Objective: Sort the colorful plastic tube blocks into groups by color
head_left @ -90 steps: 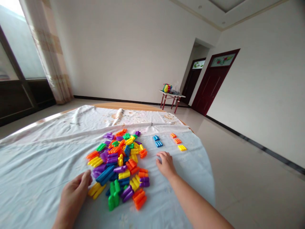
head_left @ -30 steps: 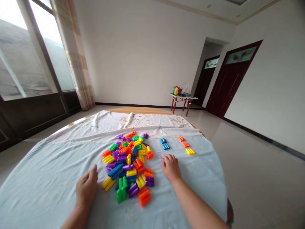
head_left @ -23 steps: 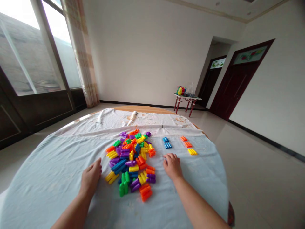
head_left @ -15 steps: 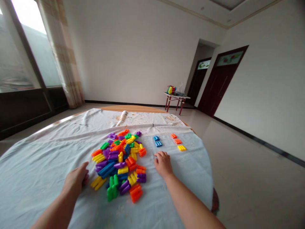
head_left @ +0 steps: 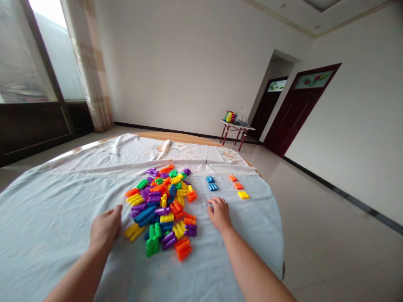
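By blocks (head_left: 160,205), L hand (head_left: 105,228), R (head_left: 219,214) palm-down

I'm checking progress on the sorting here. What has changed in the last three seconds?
The left hand shifted slightly along the pile's left side; the right hand barely moved. Neither took or released anything visibly. The pile of plastic blocks and the small blue, orange and yellow groups stayed put.

— colours in the heap of plastic blocks (head_left: 160,201)?
— purple, orange, yellow, green, blue, all jumbled.
— the lower cloth (head_left: 47,226)?
— pale blue, plain.
— the upper sheet (head_left: 126,153)?
— off-white, blotched orange-brown.
— the curtain (head_left: 90,71)?
— beige, broad checks.
— the door (head_left: 292,113)?
— dark red, flowers on the glass panel.
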The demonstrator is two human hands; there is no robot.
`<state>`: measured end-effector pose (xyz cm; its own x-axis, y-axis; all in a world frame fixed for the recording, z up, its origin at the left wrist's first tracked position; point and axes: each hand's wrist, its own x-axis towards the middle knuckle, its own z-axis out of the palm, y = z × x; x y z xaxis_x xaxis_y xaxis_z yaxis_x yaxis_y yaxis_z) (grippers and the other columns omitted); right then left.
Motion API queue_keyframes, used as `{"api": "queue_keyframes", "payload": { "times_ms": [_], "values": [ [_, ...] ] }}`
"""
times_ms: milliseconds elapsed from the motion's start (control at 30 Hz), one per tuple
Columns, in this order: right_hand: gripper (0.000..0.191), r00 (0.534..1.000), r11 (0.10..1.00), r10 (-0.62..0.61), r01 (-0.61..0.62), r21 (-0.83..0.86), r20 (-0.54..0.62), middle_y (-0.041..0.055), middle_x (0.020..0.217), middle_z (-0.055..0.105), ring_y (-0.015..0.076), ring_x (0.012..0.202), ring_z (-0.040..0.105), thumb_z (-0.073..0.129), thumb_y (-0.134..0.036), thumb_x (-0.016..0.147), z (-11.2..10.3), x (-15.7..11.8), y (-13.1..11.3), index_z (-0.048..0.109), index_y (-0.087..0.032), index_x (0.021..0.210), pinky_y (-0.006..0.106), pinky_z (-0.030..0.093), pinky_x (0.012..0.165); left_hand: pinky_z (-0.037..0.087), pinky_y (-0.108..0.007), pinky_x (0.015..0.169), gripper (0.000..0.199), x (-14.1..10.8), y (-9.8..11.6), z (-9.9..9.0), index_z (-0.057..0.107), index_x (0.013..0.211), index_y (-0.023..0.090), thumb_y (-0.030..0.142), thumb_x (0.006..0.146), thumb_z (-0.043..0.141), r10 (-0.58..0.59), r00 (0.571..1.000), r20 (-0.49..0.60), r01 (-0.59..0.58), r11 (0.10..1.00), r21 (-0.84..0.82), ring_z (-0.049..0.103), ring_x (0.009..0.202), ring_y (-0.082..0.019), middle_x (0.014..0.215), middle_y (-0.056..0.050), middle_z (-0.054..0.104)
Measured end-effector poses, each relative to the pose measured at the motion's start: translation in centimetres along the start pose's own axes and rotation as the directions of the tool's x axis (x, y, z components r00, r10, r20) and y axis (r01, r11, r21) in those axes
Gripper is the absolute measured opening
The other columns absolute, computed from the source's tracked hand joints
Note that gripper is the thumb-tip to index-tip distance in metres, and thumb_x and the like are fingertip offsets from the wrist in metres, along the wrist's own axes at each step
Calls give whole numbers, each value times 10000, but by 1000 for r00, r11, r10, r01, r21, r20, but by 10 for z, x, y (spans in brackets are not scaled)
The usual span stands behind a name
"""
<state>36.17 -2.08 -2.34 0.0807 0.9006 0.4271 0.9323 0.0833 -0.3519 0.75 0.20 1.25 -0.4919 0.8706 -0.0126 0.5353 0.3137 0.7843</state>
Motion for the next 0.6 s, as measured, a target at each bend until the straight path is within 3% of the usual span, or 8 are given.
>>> {"api": "queue_keyframes", "payload": {
  "times_ms": [100,233,500,600],
  "values": [
    [224,1000,1000,-6,6,15,-7,64,1058,632,203,1030,525,524,-162,797,0,-1,1,656,-213,970,312,375,900,334,-279,565,372,-19,7,0,573,593,167,450,774,411,85,996,-7,-84,995,57,499,613,-182,523,-38,510],
    [225,999,996,-18,22,91,-38,65,1018,647,205,1008,543,505,-141,795,0,-2,3,653,-201,954,329,393,905,318,-271,582,404,-34,11,1,562,592,180,477,794,377,173,985,14,-174,980,98,499,616,-170,556,-39,519],
    [267,986,959,-121,146,242,-118,81,1005,642,202,998,550,498,-110,774,7,8,-2,632,-171,997,343,435,911,336,-242,568,384,-31,6,-3,605,661,176,474,790,400,200,980,13,-200,972,121,546,641,-168,545,-14,550],
    [261,985,958,-111,142,248,-133,81,996,643,197,994,557,512,-103,762,5,20,0,636,-166,983,332,442,912,349,-242,562,357,-22,-3,-2,633,705,195,487,764,436,171,985,19,-172,974,147,557,649,-178,570,-7,591]
  ]
}}
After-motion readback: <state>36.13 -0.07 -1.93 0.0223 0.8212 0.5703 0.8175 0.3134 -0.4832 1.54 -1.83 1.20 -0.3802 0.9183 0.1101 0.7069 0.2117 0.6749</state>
